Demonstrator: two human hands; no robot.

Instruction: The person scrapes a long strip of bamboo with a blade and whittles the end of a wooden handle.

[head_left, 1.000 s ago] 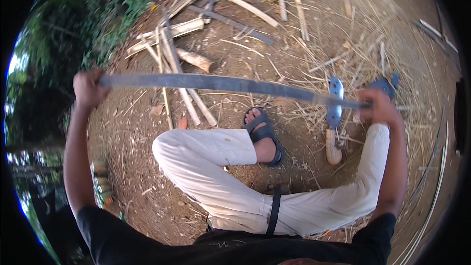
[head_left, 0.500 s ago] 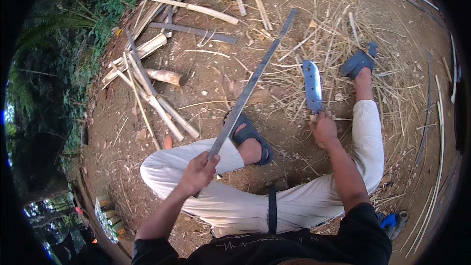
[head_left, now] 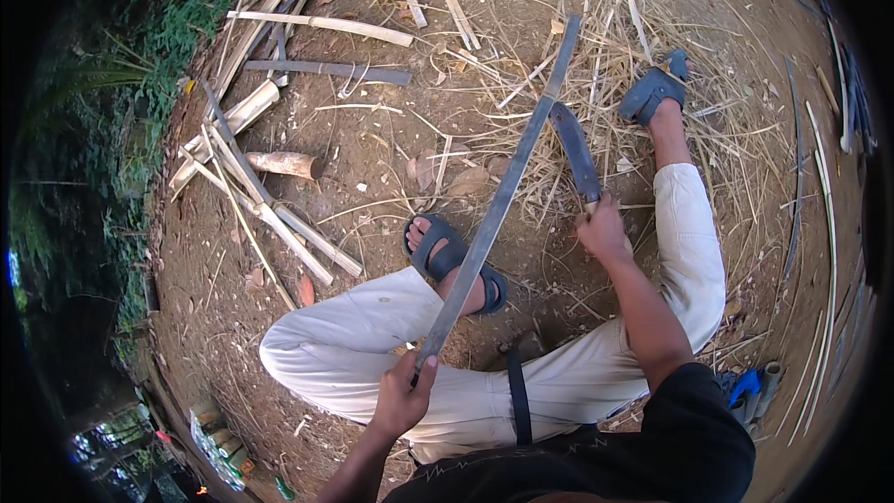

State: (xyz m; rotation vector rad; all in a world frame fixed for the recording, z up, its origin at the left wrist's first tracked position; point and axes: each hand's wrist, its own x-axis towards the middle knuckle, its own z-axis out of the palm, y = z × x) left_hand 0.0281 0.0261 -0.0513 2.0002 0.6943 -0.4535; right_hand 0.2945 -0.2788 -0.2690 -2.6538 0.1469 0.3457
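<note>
My left hand point(head_left: 405, 399) is closed around the lower end of a long, dark bamboo strip point(head_left: 498, 205), which slants up and away to the right across my bent left leg. In my right hand point(head_left: 603, 228) is the handle of a machete point(head_left: 576, 154) with a broad dark blade. Its tip lies against, or just beside, the right edge of the strip, well up its length; I cannot tell whether they touch. Part of the handle is hidden by my fingers.
Thin shavings point(head_left: 559, 163) litter the dirt around my sandalled right foot point(head_left: 656, 93). Split bamboo pieces point(head_left: 321, 26) lie in a heap at the far left, with a short log point(head_left: 284, 164) nearer. Long thin strips point(head_left: 824, 251) run along the right. Green plants point(head_left: 177, 65) border the left.
The machete has turned, its blade tilting left toward the strip and no longer showing its shiny face. My left hand has shifted right and nearer to me with the strip. The whole view has shifted slightly.
</note>
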